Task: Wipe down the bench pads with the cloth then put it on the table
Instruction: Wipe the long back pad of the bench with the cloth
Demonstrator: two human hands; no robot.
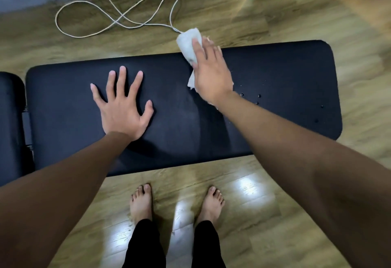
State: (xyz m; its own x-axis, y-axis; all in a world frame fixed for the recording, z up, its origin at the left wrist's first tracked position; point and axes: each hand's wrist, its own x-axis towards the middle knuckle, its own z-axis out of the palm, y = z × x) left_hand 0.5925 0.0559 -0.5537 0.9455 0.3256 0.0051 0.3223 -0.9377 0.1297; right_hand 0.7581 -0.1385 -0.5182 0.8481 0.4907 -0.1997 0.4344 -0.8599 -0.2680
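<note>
The person stands barefoot on the wood floor (pixel 275 215), just in front of the long black bench pad (pixel 63 102). The left hand (pixel 122 107) lies flat on the pad with fingers spread, holding nothing and bracing the body. The right hand (pixel 209 71) presses the white cloth (pixel 187 42) against the pad's far edge with straight fingers; part of the cloth overhangs that edge. Water droplets (pixel 249 96) sit on the pad just right of the right wrist. A second pad (pixel 10 124) adjoins at the far left. A white cable (pixel 118 20) lies looped on the floor beyond the bench.

Recommended procedure: maintain flat palm pressure, draw the cloth in overlapping passes across the full width, and cover the droplet area next. No table is in view.
</note>
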